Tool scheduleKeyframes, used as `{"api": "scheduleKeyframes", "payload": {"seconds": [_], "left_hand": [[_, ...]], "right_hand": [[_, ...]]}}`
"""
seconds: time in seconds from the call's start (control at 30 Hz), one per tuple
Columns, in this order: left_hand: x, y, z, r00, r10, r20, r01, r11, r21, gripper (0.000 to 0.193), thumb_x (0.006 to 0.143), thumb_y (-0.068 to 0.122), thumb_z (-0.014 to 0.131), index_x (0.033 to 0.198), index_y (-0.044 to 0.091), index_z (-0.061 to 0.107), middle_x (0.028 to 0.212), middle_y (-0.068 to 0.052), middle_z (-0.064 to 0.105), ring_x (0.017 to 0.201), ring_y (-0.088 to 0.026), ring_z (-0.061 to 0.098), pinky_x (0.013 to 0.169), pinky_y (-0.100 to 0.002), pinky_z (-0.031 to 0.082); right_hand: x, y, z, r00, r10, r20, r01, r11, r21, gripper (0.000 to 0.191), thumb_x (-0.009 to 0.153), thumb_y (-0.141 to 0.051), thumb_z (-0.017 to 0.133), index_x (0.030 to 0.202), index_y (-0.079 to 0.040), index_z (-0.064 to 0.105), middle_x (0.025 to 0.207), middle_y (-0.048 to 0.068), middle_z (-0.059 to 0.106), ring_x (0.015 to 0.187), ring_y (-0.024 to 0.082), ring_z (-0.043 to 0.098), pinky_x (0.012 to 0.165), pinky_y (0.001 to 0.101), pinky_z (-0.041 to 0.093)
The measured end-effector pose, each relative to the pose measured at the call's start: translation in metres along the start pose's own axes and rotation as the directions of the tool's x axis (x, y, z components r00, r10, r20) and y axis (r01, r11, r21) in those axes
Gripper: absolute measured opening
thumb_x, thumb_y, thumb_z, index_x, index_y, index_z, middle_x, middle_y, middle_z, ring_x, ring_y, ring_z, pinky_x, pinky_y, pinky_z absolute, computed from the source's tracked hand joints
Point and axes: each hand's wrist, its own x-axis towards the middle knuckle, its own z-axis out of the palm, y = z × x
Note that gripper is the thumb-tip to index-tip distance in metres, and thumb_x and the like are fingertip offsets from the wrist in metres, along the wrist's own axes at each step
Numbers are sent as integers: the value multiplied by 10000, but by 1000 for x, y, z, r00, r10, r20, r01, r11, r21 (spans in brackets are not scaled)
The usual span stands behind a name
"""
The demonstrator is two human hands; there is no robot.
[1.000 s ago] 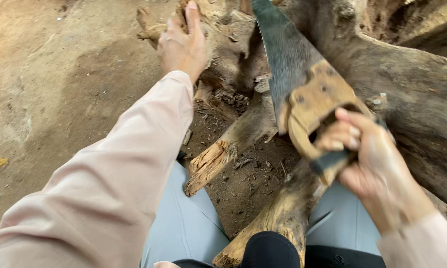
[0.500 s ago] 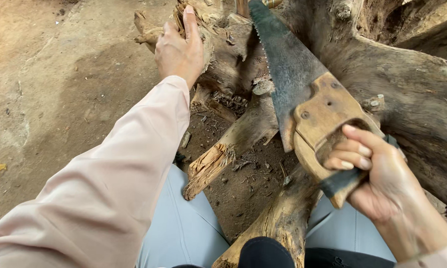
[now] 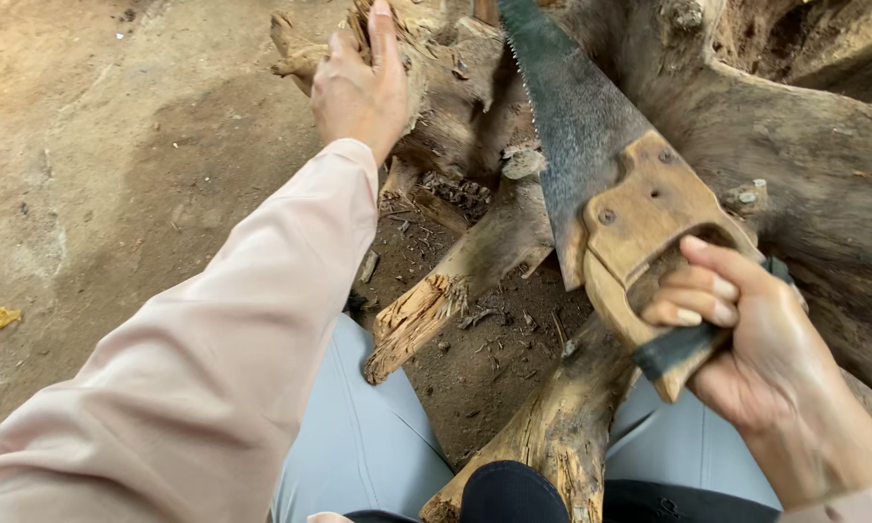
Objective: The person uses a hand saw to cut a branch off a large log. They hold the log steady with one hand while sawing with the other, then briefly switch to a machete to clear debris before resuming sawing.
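My right hand (image 3: 761,334) grips the wooden handle of a hand saw (image 3: 591,145), whose dark rusty blade runs up and away to the top of the view. My left hand (image 3: 358,82), arm stretched out in a pale pink sleeve, rests on the top of a rough, splintered piece of wood (image 3: 436,87) at the upper middle. The saw blade lies just right of that wood, its teeth facing left. A broken branch (image 3: 465,276) with a splintered pale end slants below the blade.
A big dark tree trunk (image 3: 824,165) fills the right side. Another pale log (image 3: 552,436) lies between my knees in grey trousers. Bare dirt ground (image 3: 116,194) spreads to the left, with a small yellow scrap (image 3: 0,317) on it.
My right hand has drawn the saw back and down toward me. My left hand stays on the wood.
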Motion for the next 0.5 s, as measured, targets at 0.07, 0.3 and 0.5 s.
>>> {"api": "scheduleKeyframes", "payload": {"seconds": [0.07, 0.3, 0.5], "left_hand": [[2, -2, 4, 999, -42, 25, 42, 999, -5, 837, 977, 690, 244, 1368, 5, 523, 1223, -225, 663, 1165, -322, 670, 1014, -468, 509], [0, -3, 4, 998, 6, -57, -6, 1000, 7, 850, 979, 710, 281, 1316, -24, 546, 1203, -262, 654, 1142, -367, 660, 990, -496, 505], [1, -1, 4, 999, -42, 0, 42, 998, -36, 805, 966, 691, 297, 1332, 18, 544, 1191, -228, 670, 1089, -321, 698, 941, -478, 544]], "right_hand": [[8, -2, -5, 998, -12, -57, 10, 1000, -29, 240, 1056, -97, 549, 861, -180, 438, 602, -132, 375, 480, -12, 341, 498, 179, 378], [140, -7, 65, 995, 12, 96, -26, 989, 144, 238, 1034, -12, 575, 842, -114, 477, 584, -62, 445, 481, 36, 388, 495, 226, 389], [30, 0, 30, 995, -39, -96, 32, 997, -64, 108, 1044, -91, 571, 992, -124, 482, 602, -113, 407, 487, -2, 365, 480, 181, 347]]}}
